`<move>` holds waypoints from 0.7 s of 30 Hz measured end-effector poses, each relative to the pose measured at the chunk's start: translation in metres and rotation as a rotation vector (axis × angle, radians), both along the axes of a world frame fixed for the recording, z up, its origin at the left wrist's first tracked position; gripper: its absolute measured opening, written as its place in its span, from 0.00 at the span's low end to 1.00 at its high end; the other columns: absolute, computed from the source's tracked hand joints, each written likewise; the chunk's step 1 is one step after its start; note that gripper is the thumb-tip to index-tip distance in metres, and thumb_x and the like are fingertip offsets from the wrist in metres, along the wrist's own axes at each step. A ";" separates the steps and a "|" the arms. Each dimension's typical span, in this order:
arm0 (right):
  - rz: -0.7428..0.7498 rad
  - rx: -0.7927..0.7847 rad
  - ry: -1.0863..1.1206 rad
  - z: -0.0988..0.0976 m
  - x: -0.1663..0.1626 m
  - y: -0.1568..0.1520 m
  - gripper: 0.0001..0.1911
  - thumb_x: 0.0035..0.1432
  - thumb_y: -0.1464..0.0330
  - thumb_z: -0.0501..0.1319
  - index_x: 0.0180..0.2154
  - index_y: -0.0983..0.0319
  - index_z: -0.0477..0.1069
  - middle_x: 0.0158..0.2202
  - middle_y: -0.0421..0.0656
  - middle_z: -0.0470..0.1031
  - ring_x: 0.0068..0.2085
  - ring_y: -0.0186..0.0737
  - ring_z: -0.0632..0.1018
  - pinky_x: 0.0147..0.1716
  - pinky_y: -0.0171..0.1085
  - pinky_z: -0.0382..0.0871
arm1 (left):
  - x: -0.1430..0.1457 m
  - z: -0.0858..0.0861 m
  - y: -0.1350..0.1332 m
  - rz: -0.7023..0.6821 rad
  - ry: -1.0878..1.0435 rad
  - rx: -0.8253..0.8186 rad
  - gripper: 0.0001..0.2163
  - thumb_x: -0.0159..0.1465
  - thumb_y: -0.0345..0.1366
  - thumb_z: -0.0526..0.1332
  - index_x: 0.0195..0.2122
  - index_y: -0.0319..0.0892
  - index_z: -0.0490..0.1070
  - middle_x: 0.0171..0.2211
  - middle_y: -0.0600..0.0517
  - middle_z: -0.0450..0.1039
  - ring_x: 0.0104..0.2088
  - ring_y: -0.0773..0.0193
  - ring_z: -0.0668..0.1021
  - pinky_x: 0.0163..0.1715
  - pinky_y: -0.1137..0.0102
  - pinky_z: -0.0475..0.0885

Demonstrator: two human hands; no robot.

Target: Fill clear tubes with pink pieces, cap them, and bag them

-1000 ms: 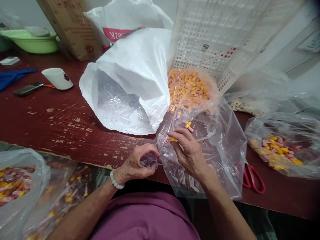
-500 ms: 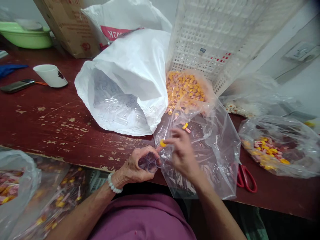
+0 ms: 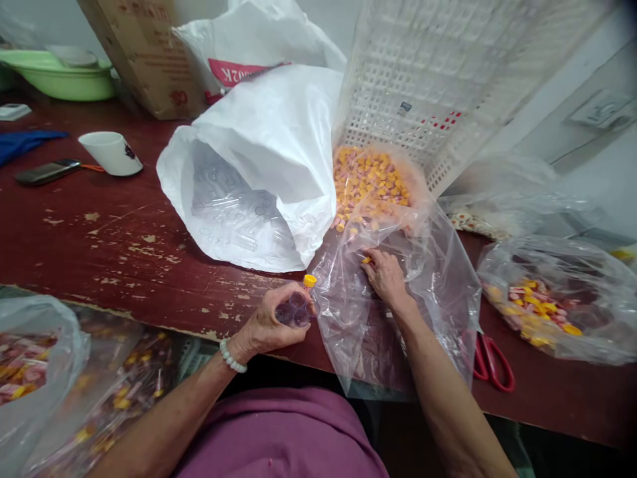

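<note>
My left hand (image 3: pixel 266 322), with a beaded bracelet at the wrist, is wrapped round a bundle of clear plastic tubes (image 3: pixel 297 310), their open ends facing me. A yellow cap (image 3: pixel 309 281) with a pinkish part under it stands at the far side of the bundle. To the right, my right hand (image 3: pixel 388 277) pinches a small yellow-capped piece (image 3: pixel 367 259) over a clear plastic bag (image 3: pixel 432 285). Behind that hand, yellow-capped pieces (image 3: pixel 371 179) lie heaped in the bag. A white sack (image 3: pixel 283 146) lies open beyond my left hand, holding more clear tubes (image 3: pixel 233 212).
Red-handled scissors (image 3: pixel 492 365) and another bag of capped pieces (image 3: pixel 540 305) lie at the right. A white plastic crate (image 3: pixel 398 86) stands behind. At the left are a cup (image 3: pixel 110 154), a phone (image 3: pixel 47 171) and a green basin (image 3: pixel 74 83). Filled bags (image 3: pixel 70 358) sit below the table edge.
My right hand has moved from beside the tubes, forward and right, to the loose piece on the bag, now in its fingers. The yellow cap it was at stays with the bundle.
</note>
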State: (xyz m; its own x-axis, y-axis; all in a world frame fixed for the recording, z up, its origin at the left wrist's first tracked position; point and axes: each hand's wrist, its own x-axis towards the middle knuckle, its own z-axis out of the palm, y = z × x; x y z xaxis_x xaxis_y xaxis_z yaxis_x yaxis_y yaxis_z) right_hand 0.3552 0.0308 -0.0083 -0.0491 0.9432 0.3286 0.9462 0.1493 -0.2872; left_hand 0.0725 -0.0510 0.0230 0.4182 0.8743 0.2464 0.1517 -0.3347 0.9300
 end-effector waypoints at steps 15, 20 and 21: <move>-0.114 0.329 1.037 0.061 -0.081 -0.086 0.14 0.55 0.61 0.62 0.40 0.58 0.63 0.32 0.38 0.69 0.31 0.33 0.74 0.33 0.36 0.70 | 0.010 0.008 -0.004 0.057 -0.020 -0.055 0.11 0.46 0.24 0.62 0.32 0.38 0.68 0.30 0.51 0.74 0.29 0.67 0.75 0.29 0.74 0.70; 0.106 0.219 0.838 0.061 -0.105 -0.111 0.11 0.54 0.64 0.64 0.40 0.57 0.67 0.36 0.40 0.72 0.34 0.35 0.74 0.35 0.38 0.70 | 0.012 0.012 -0.006 0.059 0.000 -0.083 0.10 0.46 0.26 0.63 0.31 0.38 0.68 0.28 0.53 0.72 0.26 0.69 0.72 0.27 0.76 0.67; 0.175 0.185 0.776 0.059 -0.108 -0.113 0.10 0.55 0.65 0.63 0.40 0.57 0.68 0.35 0.39 0.72 0.35 0.36 0.74 0.36 0.38 0.70 | 0.012 0.012 -0.006 0.060 -0.002 -0.079 0.10 0.46 0.27 0.63 0.31 0.38 0.68 0.27 0.54 0.71 0.26 0.70 0.71 0.26 0.76 0.66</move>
